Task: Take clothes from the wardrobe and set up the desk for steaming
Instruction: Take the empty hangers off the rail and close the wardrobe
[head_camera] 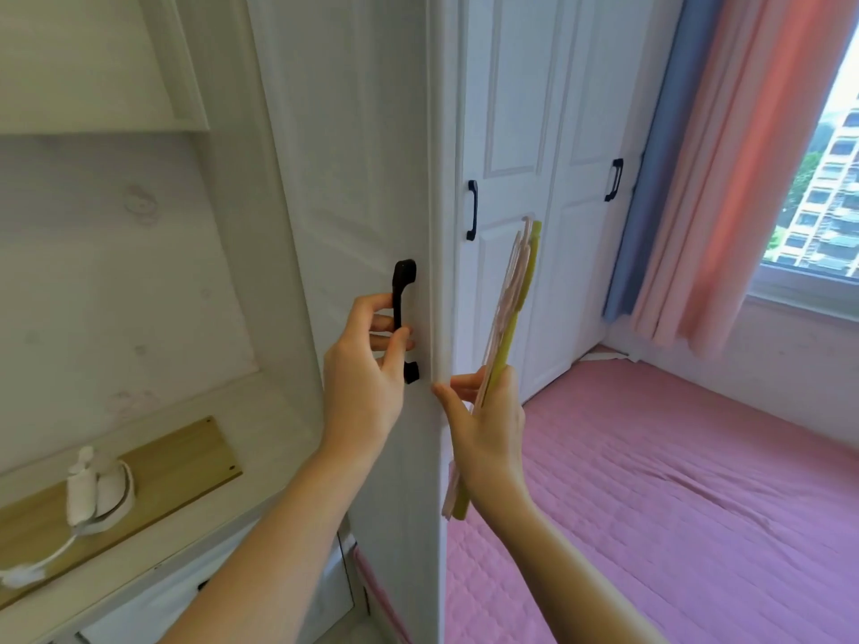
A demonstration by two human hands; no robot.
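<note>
Head view shows my left hand (367, 364) with fingers curled round the black handle (403, 318) of the shut wardrobe door (353, 178), my right hand (488, 420) pinching hangers (506, 327), no clothes out yet, steamer (100, 490) waiting on the table (195, 411).

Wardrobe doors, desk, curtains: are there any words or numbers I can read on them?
None: no readable text anywhere.
White panelled wardrobe doors: plain, only black handles.
Pale wooden desk and white handheld steamer: no readable label.
Faint marks on the wall: too blurred to tell.
</note>
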